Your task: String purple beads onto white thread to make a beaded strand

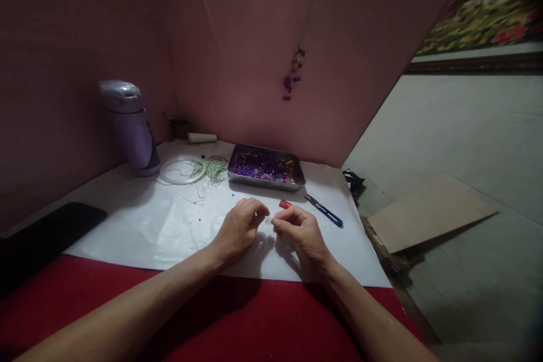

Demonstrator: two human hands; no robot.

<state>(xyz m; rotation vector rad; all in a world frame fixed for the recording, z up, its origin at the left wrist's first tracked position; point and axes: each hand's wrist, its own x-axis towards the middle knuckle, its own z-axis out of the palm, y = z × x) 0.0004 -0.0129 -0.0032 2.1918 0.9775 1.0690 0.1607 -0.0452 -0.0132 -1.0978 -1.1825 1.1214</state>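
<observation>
My left hand (241, 228) is over the white sheet (156, 237), its fingers bent with thumb and index close together. Facing it, my right hand (303, 233) has its thumb and index pinched. A small clear thing (268, 220) shows between the fingertips of both hands, too small to make out. Behind the hands sits a metal tray (267, 182) of purple and mixed beads. A red item (285, 203) lies just beyond my right hand, partly hidden by it. Blue thread snips (326, 212) rest to the right of that hand.
At the left stand a purple bottle (133, 133) and a black flat object (51, 237). A white ring (183, 172), green threads (214, 169) and a pale roll (202, 138) lie further back. Strung beads (292, 74) hang by the pink wall. Cardboard (430, 215) is at the right.
</observation>
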